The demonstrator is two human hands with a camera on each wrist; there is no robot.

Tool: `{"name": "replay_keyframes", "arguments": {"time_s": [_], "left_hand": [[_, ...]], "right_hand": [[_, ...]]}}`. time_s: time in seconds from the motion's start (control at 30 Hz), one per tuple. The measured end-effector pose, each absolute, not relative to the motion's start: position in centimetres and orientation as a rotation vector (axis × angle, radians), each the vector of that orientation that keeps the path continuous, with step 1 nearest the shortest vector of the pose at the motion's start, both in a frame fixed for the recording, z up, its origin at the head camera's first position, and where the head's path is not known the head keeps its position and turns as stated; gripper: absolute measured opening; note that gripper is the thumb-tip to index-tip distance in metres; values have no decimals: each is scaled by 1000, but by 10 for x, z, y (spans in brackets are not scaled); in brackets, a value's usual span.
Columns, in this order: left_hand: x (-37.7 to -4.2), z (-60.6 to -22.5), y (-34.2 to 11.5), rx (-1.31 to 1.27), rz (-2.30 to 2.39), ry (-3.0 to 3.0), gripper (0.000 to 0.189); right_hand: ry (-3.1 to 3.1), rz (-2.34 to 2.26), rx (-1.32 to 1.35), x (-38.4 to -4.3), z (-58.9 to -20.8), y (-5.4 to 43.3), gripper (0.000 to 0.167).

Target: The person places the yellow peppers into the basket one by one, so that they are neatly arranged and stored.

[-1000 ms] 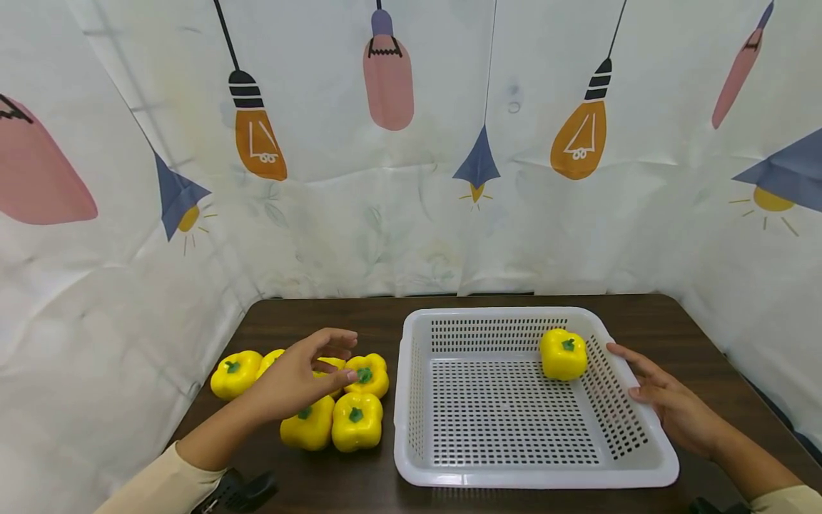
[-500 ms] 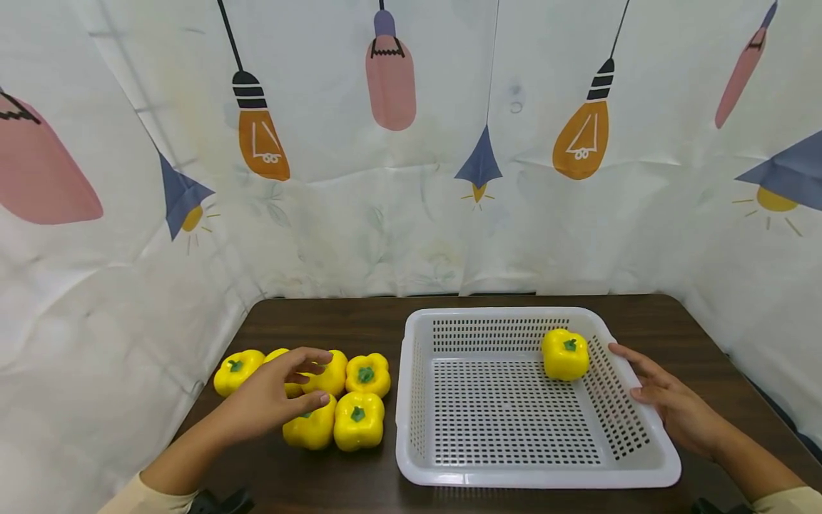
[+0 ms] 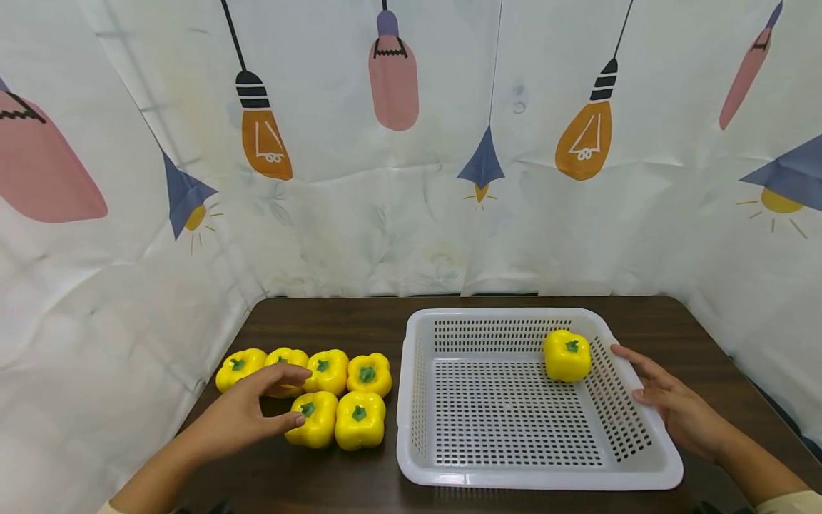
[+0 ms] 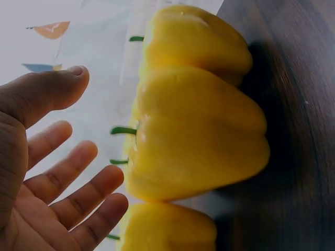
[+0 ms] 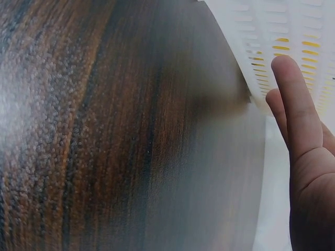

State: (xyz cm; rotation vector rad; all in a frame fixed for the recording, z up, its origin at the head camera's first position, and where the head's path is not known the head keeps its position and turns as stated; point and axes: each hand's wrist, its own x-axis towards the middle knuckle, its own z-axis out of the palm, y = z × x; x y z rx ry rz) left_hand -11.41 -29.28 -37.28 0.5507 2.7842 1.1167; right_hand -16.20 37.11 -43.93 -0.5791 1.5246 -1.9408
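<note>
In the head view my left hand (image 3: pixel 242 412) hovers over the left side of a group of yellow bell peppers, nearest to the front-left pepper (image 3: pixel 317 420). Its fingers are spread and hold nothing; the left wrist view shows a gap between the fingertips and a large pepper (image 4: pixel 199 130). A white perforated basket (image 3: pixel 507 477) stands right of the group, with one yellow pepper (image 3: pixel 568 355) at its back right. My right hand (image 3: pixel 677 407) rests its extended fingers against the basket's right rim. Through the basket's slots, yellow shows in the right wrist view.
Several peppers with green stems stand in two close rows, among them a back-left one (image 3: pixel 240 368) and a front-right one (image 3: pixel 360 421). Everything stands on a dark wood-grain table (image 3: pixel 359 482). A white printed curtain (image 3: pixel 359 235) encloses the back and sides.
My left hand has drawn back to the left over the peppers, uncovering more of them. The right hand stays at the basket's rim, and the basket and peppers have not moved.
</note>
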Motion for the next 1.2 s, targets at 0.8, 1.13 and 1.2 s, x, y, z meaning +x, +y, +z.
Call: {"name": "replay_keyframes", "arguments": {"time_s": [0.8,1.13,1.2], "left_hand": [[-113,-397,-313,654,1018,2773,67],[-114,-401,-313,647,1084,2690,63],[-114,-403,-313,659,1089,2694,61]], "right_hand": [[1664,-1901,-531,-162,-438,369,67],[1661,-1903,-554,-161,-439,370,67],[1665,-1903,-558,-161,-440,371,67]]}}
